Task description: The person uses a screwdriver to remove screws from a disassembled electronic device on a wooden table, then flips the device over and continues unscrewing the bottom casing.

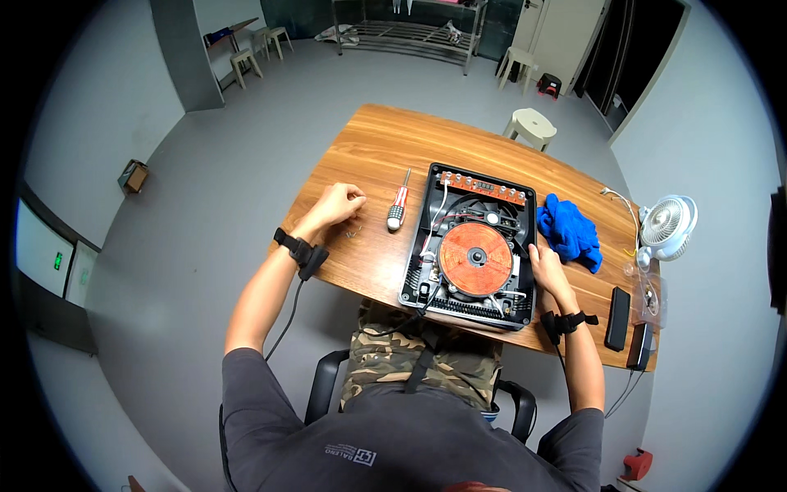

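Casing (463, 317): black, shallow, open-topped, on the table (352, 271) between the two hands, just beside the right. Contents: round copper-coloured coil (457, 262) toward the near end; orange circuit strip (484, 188) across the far end; loose white, red and black wires between and around them.

Clear pack (659, 316), to the right of the right hand: pale cable appears to lie inside.

Left hand (336, 205): above the table, well apart from the casing; fingers curled, thumb and fingertips close together. Cannot tell whether it pinches anything small. Screws (353, 234) lie just below its fingers; screwdriver (398, 208) to its right, shaft pointing away.

Right hand (548, 269): at the casing's right wall, touching it, partly curled; some fingers hidden, firmness of hold cannot be told. Blue cloth (569, 233) just beyond it.
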`<state>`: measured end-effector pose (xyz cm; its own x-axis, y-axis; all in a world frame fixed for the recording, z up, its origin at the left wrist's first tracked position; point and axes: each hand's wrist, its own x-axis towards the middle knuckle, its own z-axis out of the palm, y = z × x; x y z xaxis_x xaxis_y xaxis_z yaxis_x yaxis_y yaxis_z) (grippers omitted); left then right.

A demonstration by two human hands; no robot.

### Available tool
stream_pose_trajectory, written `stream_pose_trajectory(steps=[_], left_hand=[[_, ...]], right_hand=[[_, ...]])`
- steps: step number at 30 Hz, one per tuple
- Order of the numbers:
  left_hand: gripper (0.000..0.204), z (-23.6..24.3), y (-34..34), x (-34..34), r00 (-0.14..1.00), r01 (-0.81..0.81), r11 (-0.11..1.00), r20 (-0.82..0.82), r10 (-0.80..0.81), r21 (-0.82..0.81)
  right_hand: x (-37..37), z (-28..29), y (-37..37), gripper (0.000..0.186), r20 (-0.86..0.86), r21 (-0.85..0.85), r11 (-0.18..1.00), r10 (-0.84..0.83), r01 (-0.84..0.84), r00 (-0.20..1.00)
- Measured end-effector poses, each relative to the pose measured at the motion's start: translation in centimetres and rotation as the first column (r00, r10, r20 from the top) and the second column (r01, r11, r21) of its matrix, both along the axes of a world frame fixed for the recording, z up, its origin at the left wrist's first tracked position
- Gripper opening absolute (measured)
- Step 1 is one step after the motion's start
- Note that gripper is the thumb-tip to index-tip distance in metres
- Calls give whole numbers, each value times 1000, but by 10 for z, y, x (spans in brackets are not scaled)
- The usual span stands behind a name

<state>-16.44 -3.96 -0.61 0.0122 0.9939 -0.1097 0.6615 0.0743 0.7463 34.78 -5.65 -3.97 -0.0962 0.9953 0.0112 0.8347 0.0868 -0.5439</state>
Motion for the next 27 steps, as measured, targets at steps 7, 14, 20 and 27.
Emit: stream_pose_trajectory(steps=[7,14,20,27], left_hand=[[28,-5,-40,37,994,109,994,-10,-109,32],[27,-3,-42,98,956,226,974,193,-221,-6],[22,0,-43,116,972,194,976,151,-178,-97],[27,-27,-38,121,965,262,965,13,-262,-2]], right_hand=[[-4,0,-7,53,42,78,995,64,-67,997],[-5,-1,-5,48,-33,1,997,76,-76,997],[-5,0,-7,45,-99,-9,995,96,-97,991],[-3,-8,-5,46,-162,20,995,96,-94,982]])
